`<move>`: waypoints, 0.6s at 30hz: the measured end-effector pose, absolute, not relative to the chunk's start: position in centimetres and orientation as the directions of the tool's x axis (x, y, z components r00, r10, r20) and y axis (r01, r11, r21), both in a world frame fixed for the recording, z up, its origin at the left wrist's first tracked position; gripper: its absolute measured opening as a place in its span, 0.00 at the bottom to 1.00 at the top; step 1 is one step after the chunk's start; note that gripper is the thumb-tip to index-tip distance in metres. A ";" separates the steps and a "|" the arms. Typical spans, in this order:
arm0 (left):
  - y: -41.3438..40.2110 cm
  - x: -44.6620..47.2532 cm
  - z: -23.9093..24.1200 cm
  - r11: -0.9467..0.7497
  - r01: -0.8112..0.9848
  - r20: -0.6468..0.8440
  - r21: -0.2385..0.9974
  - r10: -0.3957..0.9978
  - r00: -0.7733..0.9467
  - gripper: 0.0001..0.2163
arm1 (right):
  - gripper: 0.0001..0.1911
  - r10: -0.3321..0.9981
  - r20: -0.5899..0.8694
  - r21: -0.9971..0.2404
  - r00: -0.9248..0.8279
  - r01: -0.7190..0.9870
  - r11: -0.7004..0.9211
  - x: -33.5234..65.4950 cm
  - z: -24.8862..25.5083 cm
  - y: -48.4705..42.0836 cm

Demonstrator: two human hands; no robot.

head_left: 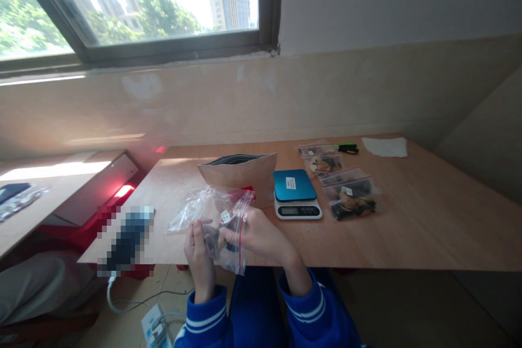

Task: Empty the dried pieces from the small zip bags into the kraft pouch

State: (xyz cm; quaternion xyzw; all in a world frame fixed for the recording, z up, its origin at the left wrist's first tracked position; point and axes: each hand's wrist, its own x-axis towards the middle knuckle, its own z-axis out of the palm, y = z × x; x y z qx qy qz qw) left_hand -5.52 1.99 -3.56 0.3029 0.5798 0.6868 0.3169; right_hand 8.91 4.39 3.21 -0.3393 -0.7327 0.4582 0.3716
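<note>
Both my hands hold a clear zip bag (228, 228) with a red seal strip and dark pieces inside, at the near edge of the wooden table (428, 228). My left hand (198, 255) grips its lower left side. My right hand (261, 236) pinches its right side by the red strip. More clear bags (191, 209) lie just behind it. An open brown paper pouch (240, 174) stands upright behind my hands. A small scale with a blue top (296, 193) sits to the right of the pouch.
Several filled zip bags (350, 196) lie right of the scale, with a green and black marker (347, 148) and a white paper (385, 147) at the far edge. A blurred dark object (126, 239) rests at the table's left corner. A power strip (155, 329) lies on the floor.
</note>
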 end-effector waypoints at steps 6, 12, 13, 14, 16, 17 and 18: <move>2.3 -5.1 -3.6 -0.145 -0.142 0.024 0.979 0.777 -0.629 0.18 | 0.09 0.887 0.312 -0.920 -0.342 0.123 0.371 8.8 2.9 4.5; 2.3 -5.4 -4.0 -0.146 -0.163 0.009 0.976 0.771 -0.637 0.16 | 0.09 0.896 0.278 -0.937 -0.347 0.106 0.332 8.9 3.0 4.3; 2.4 -5.5 -4.1 -0.151 -0.155 0.016 0.976 0.764 -0.645 0.16 | 0.09 0.899 0.266 -0.940 -0.348 0.112 0.322 8.9 3.0 4.3; 2.4 -5.6 -4.2 -0.156 -0.145 0.023 0.977 0.755 -0.656 0.15 | 0.09 0.903 0.255 -0.944 -0.345 0.111 0.310 8.9 2.9 4.2; 2.4 -5.8 -4.3 -0.158 -0.133 0.027 0.979 0.735 -0.677 0.15 | 0.08 0.915 0.230 -0.959 -0.333 0.085 0.272 8.9 2.8 4.2; 2.4 -5.9 -4.3 -0.155 -0.129 0.025 0.979 0.727 -0.687 0.16 | 0.08 0.921 0.215 -0.967 -0.325 0.064 0.248 8.9 2.6 4.2; 2.4 -5.9 -4.3 -0.151 -0.127 0.021 0.980 0.719 -0.695 0.16 | 0.08 0.927 0.204 -0.972 -0.315 0.045 0.230 9.0 2.4 4.2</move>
